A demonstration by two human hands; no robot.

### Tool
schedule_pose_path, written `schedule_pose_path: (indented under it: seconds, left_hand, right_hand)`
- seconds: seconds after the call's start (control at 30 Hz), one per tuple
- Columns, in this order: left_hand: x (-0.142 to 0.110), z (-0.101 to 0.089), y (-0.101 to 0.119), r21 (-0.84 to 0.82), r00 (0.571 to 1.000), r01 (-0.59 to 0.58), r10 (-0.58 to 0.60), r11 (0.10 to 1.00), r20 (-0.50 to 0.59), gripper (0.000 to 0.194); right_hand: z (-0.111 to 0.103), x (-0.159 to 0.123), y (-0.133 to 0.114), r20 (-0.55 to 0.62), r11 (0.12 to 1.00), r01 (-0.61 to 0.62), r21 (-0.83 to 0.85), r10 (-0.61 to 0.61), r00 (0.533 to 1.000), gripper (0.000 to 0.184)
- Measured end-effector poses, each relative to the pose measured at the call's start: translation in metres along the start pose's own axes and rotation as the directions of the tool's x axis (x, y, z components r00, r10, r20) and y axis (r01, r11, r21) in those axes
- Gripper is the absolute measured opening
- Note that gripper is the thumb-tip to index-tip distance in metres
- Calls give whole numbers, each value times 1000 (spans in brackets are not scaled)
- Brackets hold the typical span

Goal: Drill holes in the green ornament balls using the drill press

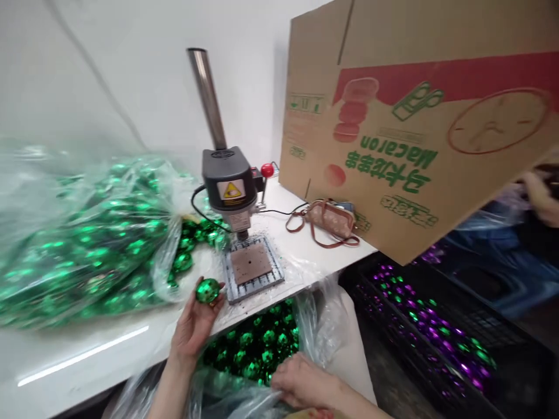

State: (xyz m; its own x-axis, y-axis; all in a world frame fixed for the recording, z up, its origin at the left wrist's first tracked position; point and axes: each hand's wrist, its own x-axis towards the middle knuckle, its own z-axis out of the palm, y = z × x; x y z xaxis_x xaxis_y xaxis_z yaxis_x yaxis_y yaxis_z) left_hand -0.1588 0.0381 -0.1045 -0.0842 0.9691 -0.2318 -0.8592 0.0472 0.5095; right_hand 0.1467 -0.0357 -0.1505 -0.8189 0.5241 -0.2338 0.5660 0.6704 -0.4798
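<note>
The right hand [305, 381] curls at a crinkled clear bag [236, 401] of green balls [247, 339] (grip unclear); the left hand's [194, 326] fingers pinch one shiny round ball [207, 290] beside the drill press's [229, 183] slotted metal base [230, 288]. Behind, a cardboard carton [379, 131] reads "Macaron", upside down.

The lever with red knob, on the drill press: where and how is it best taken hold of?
Probably by the round red knob, with the right hand coming from the picture's right. The knob tops the lever's thin stem and stands out to the right of the black motor housing, which seems to leave fingers room to wrap it.
</note>
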Motion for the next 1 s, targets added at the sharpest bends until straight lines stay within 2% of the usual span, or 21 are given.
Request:
schedule_pose_path:
  seconds: [0.1, 0.27, 0.37, 0.5, 0.7, 0.83, 1.0]
  left_hand:
    - [7, -5, 4, -1, 999, 43, -43, 999, -15, 40]
    - [6, -9, 3, -60, 1000, -8, 7, 998, -17, 41]
    - [4, -12, -1, -110, 1000, -26, 27, 994, 11, 38]
    - [1, -13, -5, -86, 999, -31, 34, 996, 43, 31]
    - [-5, -8, -11, 17, 996, -50, 48, 999, 76, 27]
    - [-7, -4, -11, 58, 997, -49, 45, 997, 61, 34]
    - [-12, 19, -13, 138, 996, -89, 85, 986, 29, 49]
  right_hand:
    - [-6, 5, 0, 6, 1000, 18, 13, -18, 1000, 8]
    - [-11, 4, 0, 2, 999, -30, 36, 30, 1000, 17]
    - [-16, 2, 1, 20, 996, -72, 57, 71, 997, 27]
    - [-34, -3, 1, 41, 987, -87, 138, 83, 996, 44]
    - [-81, -15, 1, 17, 958, -92, 273, 91, 996, 56]
    - [-118, -20, 4, -41, 936, -67, 345, 87, 995, 42]
    - [-186, -29, 9, -139, 901, 16, 433, 49, 989, 44]
